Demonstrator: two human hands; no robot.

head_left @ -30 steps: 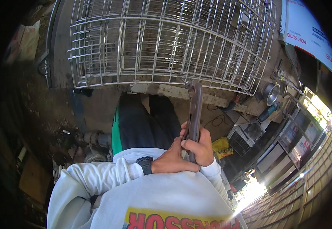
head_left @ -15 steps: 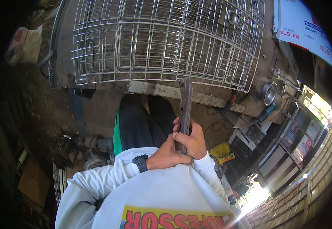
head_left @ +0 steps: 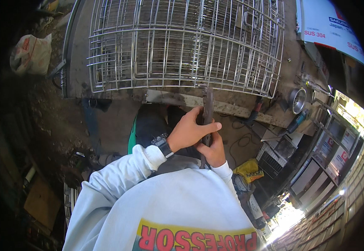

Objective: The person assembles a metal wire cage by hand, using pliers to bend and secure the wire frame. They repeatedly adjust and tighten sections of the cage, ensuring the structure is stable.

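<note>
**A:** Item one, the held thing. What do you log?

**B:** A dark flat metal bar (head_left: 207,109), centre of the frame. I read its long axis as running near straight up and down the picture; its far end points to the upper middle, where it meets the lower edge of the wire cage (head_left: 186,44). Its near end drops out of sight behind the hands.

**A:** The hands?

**B:** Left hand (head_left: 189,133) is closed around the bar from the left, fingers wrapped over the front, a black wristwatch (head_left: 162,145) at the cuff of the white sleeve. Right hand (head_left: 212,151) sits just below and right of it, also closed on the bar; its fingers are mostly hidden, so I cannot tell how firm that grip is.

**A:** Setting?

**B:** The cage rests on a grey surface (head_left: 79,62) across the top of the frame. An angle grinder (head_left: 297,100) lies at the right edge of it, a cable (head_left: 236,144) loops on the floor below.

**A:** Risks, in your judgement?

**B:** The bar's tip could skid off the thin wire if it is pushed at a slant, and then knuckles would go into the cage edge. Both hands sit close together low on the bar, so a twist could turn it in the grip. The cage looks unclamped and may slide.
</note>
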